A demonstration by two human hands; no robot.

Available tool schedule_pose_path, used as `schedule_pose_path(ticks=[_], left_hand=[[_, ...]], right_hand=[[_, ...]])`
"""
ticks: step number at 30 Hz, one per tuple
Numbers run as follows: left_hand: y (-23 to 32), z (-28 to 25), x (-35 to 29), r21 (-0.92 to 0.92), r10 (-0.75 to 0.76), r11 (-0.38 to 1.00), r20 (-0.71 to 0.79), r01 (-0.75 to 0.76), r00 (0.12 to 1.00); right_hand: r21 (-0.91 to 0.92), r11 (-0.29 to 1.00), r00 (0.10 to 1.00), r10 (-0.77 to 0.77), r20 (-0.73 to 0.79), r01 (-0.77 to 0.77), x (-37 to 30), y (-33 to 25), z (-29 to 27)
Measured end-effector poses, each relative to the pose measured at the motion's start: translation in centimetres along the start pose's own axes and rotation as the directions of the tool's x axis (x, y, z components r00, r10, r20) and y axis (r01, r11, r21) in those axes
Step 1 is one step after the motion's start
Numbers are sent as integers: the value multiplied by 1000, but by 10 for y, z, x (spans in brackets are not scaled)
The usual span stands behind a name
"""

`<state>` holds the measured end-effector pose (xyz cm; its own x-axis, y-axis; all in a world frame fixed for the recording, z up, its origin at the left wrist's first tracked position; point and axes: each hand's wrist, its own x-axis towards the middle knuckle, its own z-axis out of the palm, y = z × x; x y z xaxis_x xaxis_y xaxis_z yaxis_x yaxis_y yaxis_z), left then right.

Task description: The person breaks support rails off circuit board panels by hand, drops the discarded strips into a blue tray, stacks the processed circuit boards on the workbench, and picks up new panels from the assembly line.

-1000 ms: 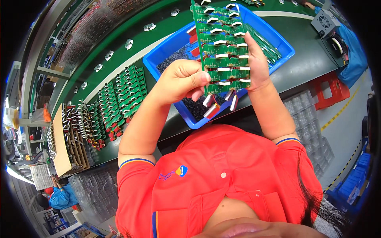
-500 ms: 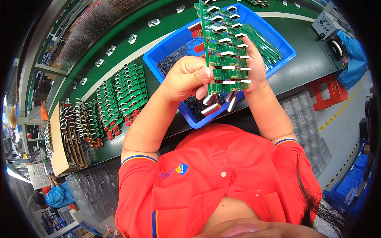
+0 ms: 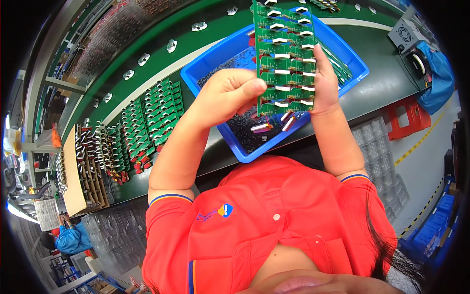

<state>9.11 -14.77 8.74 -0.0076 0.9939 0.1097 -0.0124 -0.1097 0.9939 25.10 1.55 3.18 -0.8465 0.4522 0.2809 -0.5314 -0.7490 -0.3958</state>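
I hold a panel of green circuit boards [image 3: 286,78] upright over the blue bin [image 3: 241,153]. Rows of white connectors stand out from it, and silver cylindrical parts [image 3: 262,128] with wires hang at its lower end. My left hand [image 3: 230,93] pinches the panel's left edge, thumb towards me. Along the opposite edge, my right hand [image 3: 325,81] presses with its palm and fingers; part of its grip is hidden behind the boards. Dark clippings [image 3: 245,132] and long green strips [image 3: 338,63] lie in the bin, with red pieces partly hidden behind the panel.
More board panels [image 3: 164,110] stand in rows on the dark bench at left, beside a cardboard box [image 3: 74,179] of parts. Small clear pieces [image 3: 171,46] dot the green strip behind. At right are a fan-fronted metal box [image 3: 404,34], a red crate [image 3: 409,120] and clear trays [image 3: 377,142].
The panel has turned so its connector side faces me more, and it sits slightly farther right. Both hands stay on its edges.
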Motion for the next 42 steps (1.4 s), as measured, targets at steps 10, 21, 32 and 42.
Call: schedule_pose_path(ticks=[10,21,32,42], left_hand=[[-6,-2,6,-218,66,975,60,-51,996],[-20,-3,-9,104,-79,990,-107,90,991],[4,-2,-25,450,-59,890,-56,78,997],[-6,20,-34,24,82,996,67,-83,994]], right_hand=[[111,991,997,78,-15,-75,11,15,6],[-155,983,981,-119,-151,95,-4,8,13],[-278,950,938,-221,-268,145,-8,9,32],[-171,985,997,-29,-77,16,-13,11,41]])
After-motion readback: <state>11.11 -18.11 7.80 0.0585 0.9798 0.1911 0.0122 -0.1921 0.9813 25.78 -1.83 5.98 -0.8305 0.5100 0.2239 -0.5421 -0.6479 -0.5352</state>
